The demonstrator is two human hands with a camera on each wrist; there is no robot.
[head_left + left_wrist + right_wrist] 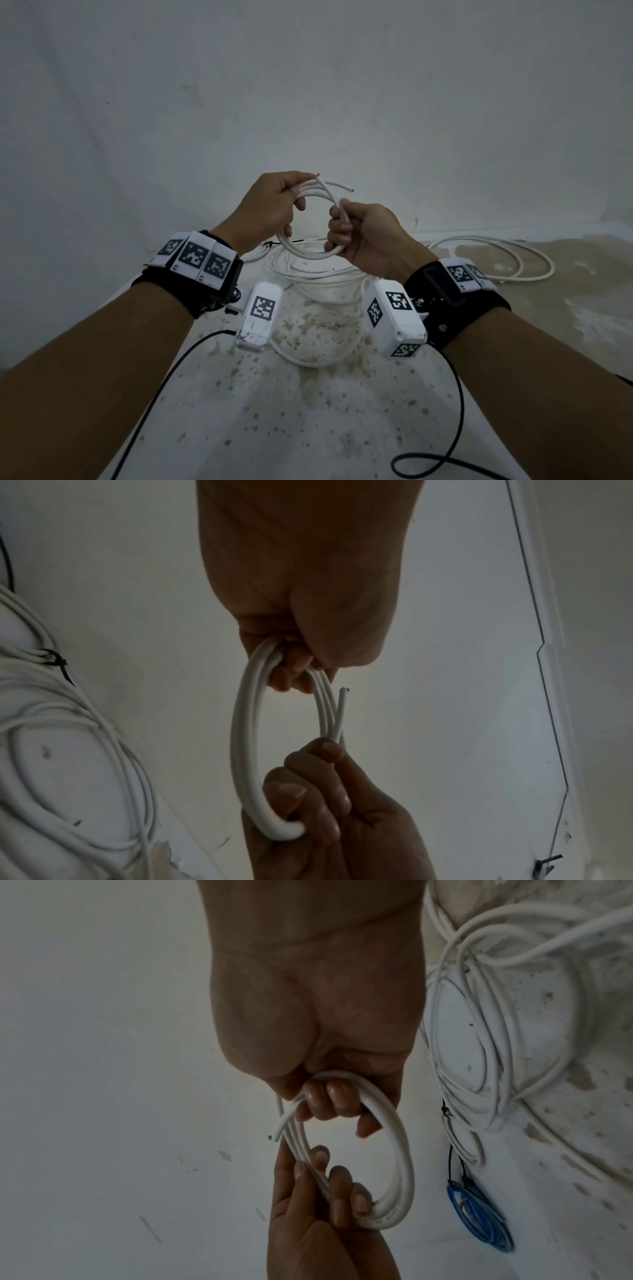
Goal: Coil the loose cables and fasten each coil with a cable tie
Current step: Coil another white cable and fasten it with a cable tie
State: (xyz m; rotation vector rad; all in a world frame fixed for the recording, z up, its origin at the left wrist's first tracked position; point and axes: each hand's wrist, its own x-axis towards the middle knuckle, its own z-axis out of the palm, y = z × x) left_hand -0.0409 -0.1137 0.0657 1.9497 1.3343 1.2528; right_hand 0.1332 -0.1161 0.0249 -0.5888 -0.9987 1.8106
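A small white cable coil (pixel 301 251) of several loops is held up between both hands above the stained white table (pixel 308 411). My left hand (pixel 291 209) grips the coil's upper left side, fingers curled through the ring. My right hand (pixel 339 228) grips the right side, thumb pressing the strands. Two cut cable ends (pixel 344 187) stick out past the top. The left wrist view shows the coil (pixel 245 750) edge-on between the left hand (pixel 298 669) and right hand (pixel 318 785). In the right wrist view the coil (pixel 400 1150) hangs from the right hand (pixel 329 1099) with the left hand (pixel 325 1185) below. No tie shows on this coil.
A pile of white cables (pixel 318 274) lies on the table under the hands, one bundle bound by a black cable tie (pixel 55 660). A loose white cable (pixel 513 260) loops at the right. A blue coil (pixel 479 1218) lies nearby. Black camera leads (pixel 455 411) cross the front. A wall stands behind.
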